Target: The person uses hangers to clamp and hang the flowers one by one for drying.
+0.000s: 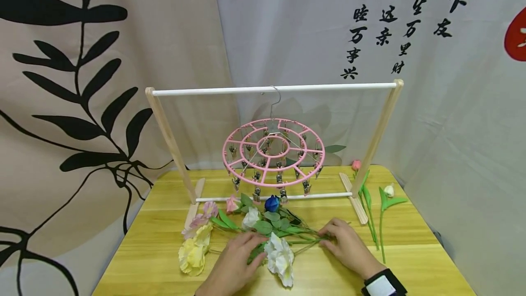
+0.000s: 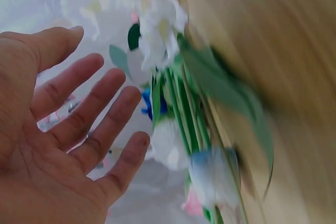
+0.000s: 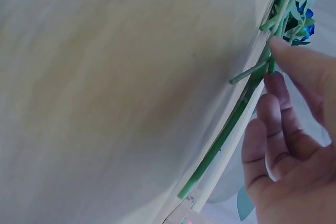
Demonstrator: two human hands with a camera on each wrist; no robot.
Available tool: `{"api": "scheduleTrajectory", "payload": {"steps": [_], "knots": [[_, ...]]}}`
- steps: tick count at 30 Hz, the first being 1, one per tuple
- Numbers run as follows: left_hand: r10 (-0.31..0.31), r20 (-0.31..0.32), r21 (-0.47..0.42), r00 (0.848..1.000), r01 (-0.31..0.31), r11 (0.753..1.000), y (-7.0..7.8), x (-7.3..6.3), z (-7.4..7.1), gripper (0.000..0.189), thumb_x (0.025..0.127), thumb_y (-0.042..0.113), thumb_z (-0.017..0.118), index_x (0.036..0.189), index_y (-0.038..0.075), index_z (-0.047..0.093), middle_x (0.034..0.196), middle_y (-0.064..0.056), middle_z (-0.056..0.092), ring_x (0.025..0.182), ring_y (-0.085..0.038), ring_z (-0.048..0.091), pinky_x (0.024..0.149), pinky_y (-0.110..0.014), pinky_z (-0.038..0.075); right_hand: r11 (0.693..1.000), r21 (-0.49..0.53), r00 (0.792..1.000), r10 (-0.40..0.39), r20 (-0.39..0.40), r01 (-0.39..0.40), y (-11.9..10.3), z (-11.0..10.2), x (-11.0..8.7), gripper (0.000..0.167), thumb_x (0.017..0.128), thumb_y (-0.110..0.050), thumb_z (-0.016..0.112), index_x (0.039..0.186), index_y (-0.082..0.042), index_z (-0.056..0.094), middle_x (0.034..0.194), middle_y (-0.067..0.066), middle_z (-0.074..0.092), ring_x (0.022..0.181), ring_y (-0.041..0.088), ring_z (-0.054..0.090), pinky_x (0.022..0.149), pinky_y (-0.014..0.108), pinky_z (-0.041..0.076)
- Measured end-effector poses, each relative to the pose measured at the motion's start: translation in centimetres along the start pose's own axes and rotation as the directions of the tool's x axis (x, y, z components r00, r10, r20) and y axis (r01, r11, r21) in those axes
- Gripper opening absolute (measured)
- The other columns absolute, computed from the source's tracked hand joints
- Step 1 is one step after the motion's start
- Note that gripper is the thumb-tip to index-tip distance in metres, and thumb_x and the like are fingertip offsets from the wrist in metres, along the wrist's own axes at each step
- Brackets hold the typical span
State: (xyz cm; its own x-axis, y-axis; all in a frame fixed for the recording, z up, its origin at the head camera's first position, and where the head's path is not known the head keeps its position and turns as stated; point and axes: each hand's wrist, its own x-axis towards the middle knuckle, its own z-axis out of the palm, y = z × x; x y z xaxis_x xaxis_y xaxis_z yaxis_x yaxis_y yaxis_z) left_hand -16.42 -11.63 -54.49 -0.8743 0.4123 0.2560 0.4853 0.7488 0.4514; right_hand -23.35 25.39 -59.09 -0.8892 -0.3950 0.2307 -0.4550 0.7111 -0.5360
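Note:
A loose bunch of artificial flowers lies on the wooden table. In it are a blue rose (image 1: 272, 203), a white rose (image 1: 250, 218), a pink rose (image 1: 232, 205), a yellow flower (image 1: 193, 252) and a large white flower (image 1: 280, 258). Over the near side of the bunch is my left hand (image 1: 238, 259), beside the white flower; its wrist view shows the fingers spread, with nothing in them. At the right end of the bunch my right hand (image 1: 345, 244) pinches green stems (image 3: 266, 62) between thumb and forefinger.
Behind the flowers stands a rack with a white top bar (image 1: 328, 87) and wooden legs (image 1: 172, 145). From it hangs a pink round clip hanger (image 1: 267, 184) with several metal clips. A pink tulip (image 1: 356, 165) and a white tulip (image 1: 389, 190) lie at the table's right side.

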Motion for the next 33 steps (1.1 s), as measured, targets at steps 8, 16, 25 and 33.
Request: {"api": "scheduleTrajectory", "payload": {"steps": [8, 16, 25, 33], "knots": [[0.19, -0.102, 0.071, 0.977, -0.183, 0.981, 2.7, 0.5, 1.8, 0.032, 0.108, 0.03, 0.088, 0.138, 0.02, 0.081, 0.128, 0.005, 0.078, 0.111, -0.014, 0.077, 0.09, -0.035, 0.068, 0.998, -0.04, 0.999, 0.045, 0.021, -0.044, -0.7, -0.2, 0.3, 0.021, 0.097, -0.012, 0.096, 0.097, -0.03, 0.084, 0.095, -0.015, 0.07, 0.09, 0.003, 0.068, 0.075, 0.024, 0.061], [0.33, -0.107, 0.104, 0.938, -0.32, 0.942, 5.4, 2.3, 3.6, 0.034, 0.106, 0.028, 0.09, 0.138, 0.019, 0.081, 0.138, 0.002, 0.078, 0.123, -0.016, 0.075, 0.1, -0.036, 0.068, 0.996, -0.053, 0.997, 0.073, 0.004, -0.072, -1.1, 0.1, 0.4, 0.019, 0.101, -0.009, 0.092, 0.097, -0.025, 0.082, 0.093, -0.013, 0.066, 0.085, -0.003, 0.061, 0.071, 0.021, 0.057], [0.328, -0.009, 0.243, 0.944, -0.317, 0.917, 5.6, 2.7, 4.1, 0.018, 0.099, 0.026, 0.097, 0.116, 0.028, 0.09, 0.13, 0.009, 0.081, 0.126, -0.012, 0.07, 0.112, -0.037, 0.063, 0.999, 0.018, 0.99, 0.04, -0.136, -0.038, -2.3, -0.5, 0.5, 0.017, 0.103, -0.005, 0.088, 0.102, -0.018, 0.078, 0.098, -0.011, 0.069, 0.088, -0.003, 0.06, 0.074, 0.022, 0.057], [0.265, -0.042, 0.286, 0.963, -0.243, 0.927, 4.8, 2.5, 4.2, 0.023, 0.091, 0.017, 0.103, 0.106, 0.028, 0.09, 0.123, 0.011, 0.08, 0.122, -0.013, 0.07, 0.113, -0.045, 0.064, 0.992, 0.009, 0.933, -0.118, -0.339, 0.129, -3.5, -1.2, 0.8, 0.024, 0.097, 0.007, 0.088, 0.1, -0.014, 0.076, 0.098, -0.002, 0.073, 0.086, -0.004, 0.059, 0.069, 0.021, 0.057]]}}
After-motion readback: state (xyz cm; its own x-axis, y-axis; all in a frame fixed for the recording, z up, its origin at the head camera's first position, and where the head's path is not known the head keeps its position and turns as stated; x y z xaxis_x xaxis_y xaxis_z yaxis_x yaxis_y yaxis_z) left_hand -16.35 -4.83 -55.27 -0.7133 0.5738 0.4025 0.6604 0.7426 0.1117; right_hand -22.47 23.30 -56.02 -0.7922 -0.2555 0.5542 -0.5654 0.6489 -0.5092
